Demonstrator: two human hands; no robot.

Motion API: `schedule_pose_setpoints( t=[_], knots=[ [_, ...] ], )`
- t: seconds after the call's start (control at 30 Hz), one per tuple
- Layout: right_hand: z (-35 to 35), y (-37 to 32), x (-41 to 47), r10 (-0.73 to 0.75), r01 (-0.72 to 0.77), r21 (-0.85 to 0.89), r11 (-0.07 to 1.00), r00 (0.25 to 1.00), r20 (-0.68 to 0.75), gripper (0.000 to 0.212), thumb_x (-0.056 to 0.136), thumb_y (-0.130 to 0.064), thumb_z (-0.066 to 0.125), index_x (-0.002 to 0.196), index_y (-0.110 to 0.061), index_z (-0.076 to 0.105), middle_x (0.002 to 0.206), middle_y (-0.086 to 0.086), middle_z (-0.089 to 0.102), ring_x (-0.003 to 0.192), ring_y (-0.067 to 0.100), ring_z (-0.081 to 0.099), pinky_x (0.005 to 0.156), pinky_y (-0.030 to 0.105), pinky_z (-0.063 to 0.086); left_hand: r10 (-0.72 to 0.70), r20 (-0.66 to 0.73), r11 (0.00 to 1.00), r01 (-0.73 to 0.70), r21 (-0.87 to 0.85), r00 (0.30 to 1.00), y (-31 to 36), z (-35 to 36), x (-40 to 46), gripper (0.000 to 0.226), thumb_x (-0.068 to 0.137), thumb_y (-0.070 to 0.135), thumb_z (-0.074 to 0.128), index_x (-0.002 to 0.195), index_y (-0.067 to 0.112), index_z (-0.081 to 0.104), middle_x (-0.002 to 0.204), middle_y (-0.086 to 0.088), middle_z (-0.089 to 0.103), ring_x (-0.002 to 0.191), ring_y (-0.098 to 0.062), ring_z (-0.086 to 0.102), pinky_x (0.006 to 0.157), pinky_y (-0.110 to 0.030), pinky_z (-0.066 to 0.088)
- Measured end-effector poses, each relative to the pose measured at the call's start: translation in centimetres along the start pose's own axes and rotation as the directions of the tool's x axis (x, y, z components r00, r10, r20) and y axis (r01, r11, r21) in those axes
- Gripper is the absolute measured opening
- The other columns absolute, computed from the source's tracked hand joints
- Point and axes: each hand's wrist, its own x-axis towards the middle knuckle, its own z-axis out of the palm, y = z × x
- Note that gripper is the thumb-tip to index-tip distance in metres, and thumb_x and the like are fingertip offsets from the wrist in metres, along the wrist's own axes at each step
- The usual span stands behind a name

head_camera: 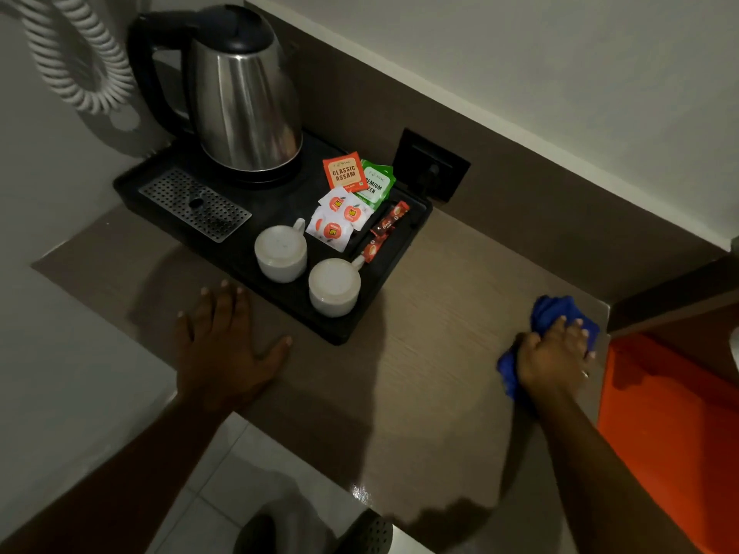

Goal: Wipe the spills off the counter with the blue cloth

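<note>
Right hand (pixel 554 355) pressing bunched blue cloth (pixel 554 313) onto counter (pixel 440 353) near its right edge, fingers curled over it. Left hand (pixel 228 345) flat, fingers spread, empty, beside black tray (pixel 340 333).

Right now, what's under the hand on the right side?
Under the right hand is the bunched blue cloth, pressed on the brown counter. Cloth pokes out past the fingers and wrist. Any spill beneath it is covered, so I can't see one.
</note>
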Motion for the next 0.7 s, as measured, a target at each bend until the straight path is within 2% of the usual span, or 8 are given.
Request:
schedule_pose_setpoints(
  t=[0.07,0.1,0.2,0.3,0.4,0.47,0.57,0.7],
  knots=[
    [0.0,-4.2,0.6,0.181,-0.182,0.031,0.983,0.983,0.039,0.066,0.096,-0.035,0.031,0.150,-0.003,0.012,0.160,0.020,0.006,0.147,0.034,0.003,0.119,0.050,0.001,-0.003,0.006,1.000,0.003,-0.003,1.000,-0.1,0.1,0.0,0.105,0.075,0.083,0.023,0.154,0.014,0.014,0.165,-0.012,0.010,0.150,-0.034,0.006,0.118,-0.060,0.006],
    [0.1,-6.1,0.4,0.176,-0.179,0.046,0.983,0.983,0.056,0.066,0.096,-0.035,0.030,0.150,-0.002,0.010,0.160,0.020,0.004,0.148,0.034,0.001,0.119,0.050,0.000,-0.002,0.008,1.000,0.002,-0.001,1.000,-0.1,0.0,0.1,0.105,0.075,0.083,0.023,0.154,0.014,0.014,0.165,-0.012,0.010,0.151,-0.034,0.005,0.118,-0.060,0.006],
    [1.4,-10.6,-3.0,-0.151,0.149,0.059,0.987,0.988,0.043,0.066,0.096,-0.033,0.032,0.150,-0.002,0.010,0.160,0.020,0.006,0.148,0.032,0.002,0.119,0.048,0.000,-0.011,0.012,1.000,0.011,0.004,1.000,0.0,0.0,0.3,0.106,0.074,0.084,0.022,0.154,0.014,0.013,0.165,-0.012,0.009,0.151,-0.034,0.005,0.118,-0.060,0.006],
    [1.8,-9.5,-7.1,-0.482,0.480,0.055,0.876,0.875,0.049,0.063,0.096,-0.035,0.035,0.150,-0.011,0.016,0.161,0.013,0.011,0.148,0.027,0.006,0.118,0.041,-0.002,-0.013,0.013,1.000,0.013,0.010,1.000,0.0,0.0,0.1,0.107,0.074,0.084,0.020,0.154,0.014,0.013,0.165,-0.013,0.010,0.151,-0.034,0.005,0.118,-0.060,0.006],
    [1.2,-3.7,-7.9,-0.598,0.594,0.068,0.801,0.797,0.080,0.062,0.093,-0.036,0.036,0.149,-0.015,0.023,0.159,0.007,0.017,0.148,0.024,0.011,0.118,0.039,0.000,-0.017,0.012,1.000,0.017,0.015,1.000,0.0,0.0,0.2,0.106,0.075,0.084,0.021,0.154,0.014,0.014,0.165,-0.012,0.011,0.151,-0.034,0.006,0.118,-0.061,0.007],
    [0.8,-0.1,-6.4,-0.496,0.488,0.113,0.865,0.867,0.053,0.061,0.092,-0.034,0.035,0.148,-0.013,0.025,0.158,0.009,0.020,0.147,0.025,0.013,0.118,0.041,0.001,-0.019,0.021,1.000,0.019,0.013,1.000,0.0,-0.1,0.2,0.106,0.075,0.084,0.023,0.154,0.014,0.014,0.165,-0.012,0.011,0.151,-0.034,0.006,0.118,-0.060,0.007],
    [0.3,2.0,-2.2,-0.200,0.200,0.100,0.975,0.980,-0.017,0.057,0.097,-0.027,0.038,0.148,-0.006,0.024,0.158,0.018,0.019,0.147,0.032,0.013,0.119,0.048,0.004,-0.011,0.020,1.000,0.011,0.009,1.000,0.0,-0.1,0.1,0.105,0.075,0.084,0.023,0.154,0.014,0.015,0.164,-0.012,0.011,0.151,-0.034,0.007,0.118,-0.060,0.008],
    [-0.3,-1.7,3.4,0.269,-0.265,0.102,0.959,0.963,-0.025,0.065,0.095,-0.034,0.034,0.149,-0.003,0.016,0.159,0.021,0.010,0.147,0.034,0.006,0.118,0.052,0.002,-0.017,0.027,1.000,0.017,-0.010,1.000,0.0,0.0,0.3,0.107,0.074,0.085,0.024,0.155,0.016,0.011,0.165,-0.010,0.007,0.151,-0.031,0.002,0.119,-0.059,0.005]
  ],
)
